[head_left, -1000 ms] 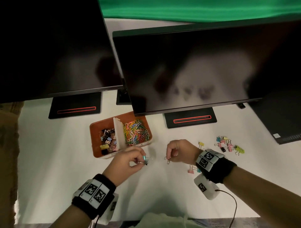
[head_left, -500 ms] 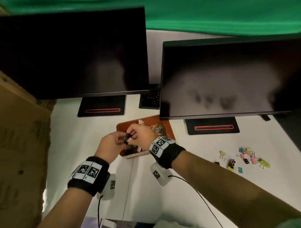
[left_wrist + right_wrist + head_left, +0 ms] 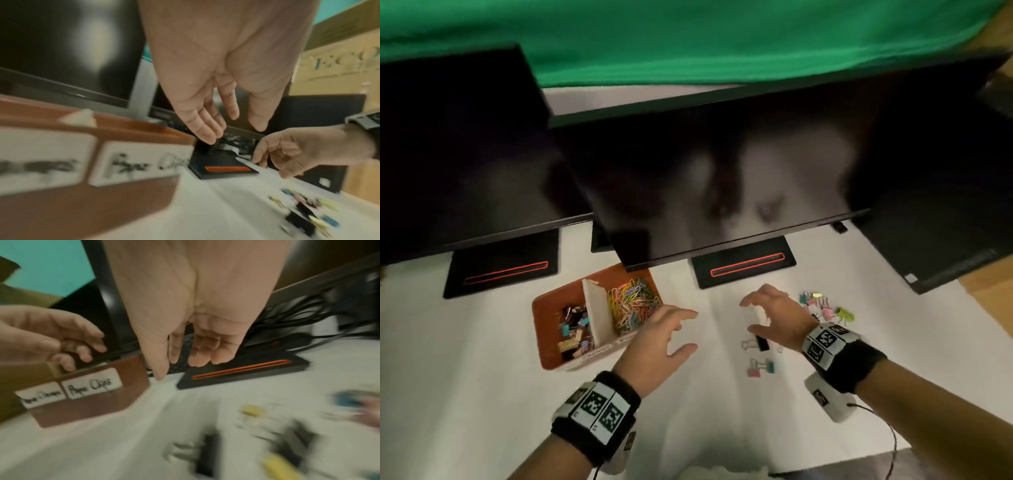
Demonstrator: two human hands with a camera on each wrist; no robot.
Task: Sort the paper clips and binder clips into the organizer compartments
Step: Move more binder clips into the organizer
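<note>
Under the right hand: a black binder clip (image 3: 762, 342) lies on the white table (image 3: 482, 394), just below the thumb, with a pale clip touching its left side; no finger touches either.
Right hand (image 3: 774, 317): above the table, fingers spread and loosely bent, palm down, holding nothing.
Nearer than the right hand: a pink and teal clip pair (image 3: 761, 367) lies on the table, apart from the black one.
Left hand (image 3: 659, 346): above the table, fingers extended and relaxed, thumb out to the side, empty; it sits at the near right corner of the organizer (image 3: 544, 349).
Left of the left hand: the brown organizer is split by a white divider (image 3: 595, 313). The left compartment holds binder clips (image 3: 575, 330), the right one a heap of coloured paper clips (image 3: 633, 303).
Organizer front: two white labels; the right one (image 3: 92, 385) reads "Paper Clips", the left is too blurred to read.
Right of the right hand: a loose cluster of pastel binder clips (image 3: 823, 306) lies near the wrist.
Beyond both hands: two dark monitors (image 3: 722, 171) on black stands with red-lined slots (image 3: 746, 265), and a green cloth (image 3: 688, 37) behind.
</note>
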